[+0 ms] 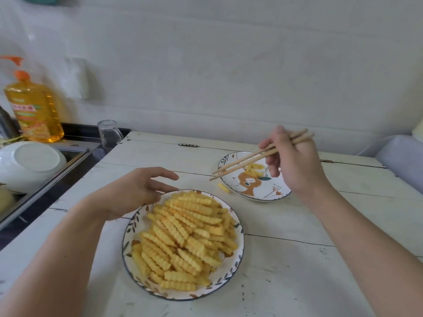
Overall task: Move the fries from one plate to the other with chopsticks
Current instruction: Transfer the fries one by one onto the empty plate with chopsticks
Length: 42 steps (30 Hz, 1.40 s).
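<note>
— White planks make up the table [286,225], scuffed and cracked, pushed against a pale wall. See the near plate [240,227]?

— Yes, leaf-patterned rim, heaped with crinkle-cut fries [185,239]. That pile covers nearly all of it.

— And the left hand [135,193]?

— It rests at the far-left edge of that plate, fingers loosely spread and only slightly bent, with nothing in them. The fingertips lie just by the rim; whether they actually touch it, I cannot tell.

— What about the right hand [295,165]?

— It is raised over the far plate [270,195], the one with an orange animal painted on it. Fingers and thumb are curled round a pair of wooden chopsticks [258,156], gripping them near the thick ends. The tips point left and down, past that plate's left rim, a little apart, and nothing is caught between them.

— Any fries over there?

— A few fries [253,169] lie on the far plate, just beneath the chopstick shafts. One stray fry [223,187] sits on the table beside the plate's near-left rim, between the two plates.

— And off to the left?

— A dark counter with a sink. A bottle of yellow liquid [34,110] with an orange cap stands at the back, a clear glass mug [108,133] is at the table's corner, and a white bowl [29,165] lies upturned by the sink.
</note>
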{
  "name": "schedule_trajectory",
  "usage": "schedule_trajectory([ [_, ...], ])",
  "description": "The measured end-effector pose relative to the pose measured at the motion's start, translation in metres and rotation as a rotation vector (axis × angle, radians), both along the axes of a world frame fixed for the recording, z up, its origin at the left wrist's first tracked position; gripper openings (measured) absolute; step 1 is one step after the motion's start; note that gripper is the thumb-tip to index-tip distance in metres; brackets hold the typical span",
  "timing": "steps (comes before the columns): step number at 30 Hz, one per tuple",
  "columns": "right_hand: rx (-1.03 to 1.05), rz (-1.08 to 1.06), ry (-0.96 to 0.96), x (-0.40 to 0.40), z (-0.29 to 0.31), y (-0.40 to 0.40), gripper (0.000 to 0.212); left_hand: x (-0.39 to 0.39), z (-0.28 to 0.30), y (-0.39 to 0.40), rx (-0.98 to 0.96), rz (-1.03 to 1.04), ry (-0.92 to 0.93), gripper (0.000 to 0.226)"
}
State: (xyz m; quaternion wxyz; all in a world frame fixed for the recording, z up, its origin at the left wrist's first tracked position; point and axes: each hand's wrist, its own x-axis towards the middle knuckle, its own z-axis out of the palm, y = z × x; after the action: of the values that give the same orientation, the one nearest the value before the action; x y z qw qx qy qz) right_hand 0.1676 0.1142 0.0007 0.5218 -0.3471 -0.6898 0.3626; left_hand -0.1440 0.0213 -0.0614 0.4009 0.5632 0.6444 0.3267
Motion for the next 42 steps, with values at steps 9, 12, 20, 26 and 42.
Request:
schedule_trajectory([
  [9,0.254,0.088,-0.679,-0.066,0.05,0.004,0.055,-0.018,-0.003,-0.002,-0.053,0.16,-0.088,0.053],
  [12,0.256,0.098,-0.78,-0.079,0.055,0.007,0.056,-0.017,-0.005,-0.001,-0.029,0.15,-0.065,0.054],
  [20,0.241,0.081,-0.915,-0.106,0.065,0.012,0.052,-0.018,-0.007,0.0,-0.052,0.096,-0.072,0.053],
  [26,0.328,0.105,-0.993,-0.115,0.062,0.004,0.053,-0.018,-0.008,0.002,-0.056,0.09,-0.081,0.057],
  [42,0.128,-0.013,-0.408,-0.084,0.069,0.01,0.059,-0.018,-0.01,0.003,0.026,0.116,-0.105,0.051],
])
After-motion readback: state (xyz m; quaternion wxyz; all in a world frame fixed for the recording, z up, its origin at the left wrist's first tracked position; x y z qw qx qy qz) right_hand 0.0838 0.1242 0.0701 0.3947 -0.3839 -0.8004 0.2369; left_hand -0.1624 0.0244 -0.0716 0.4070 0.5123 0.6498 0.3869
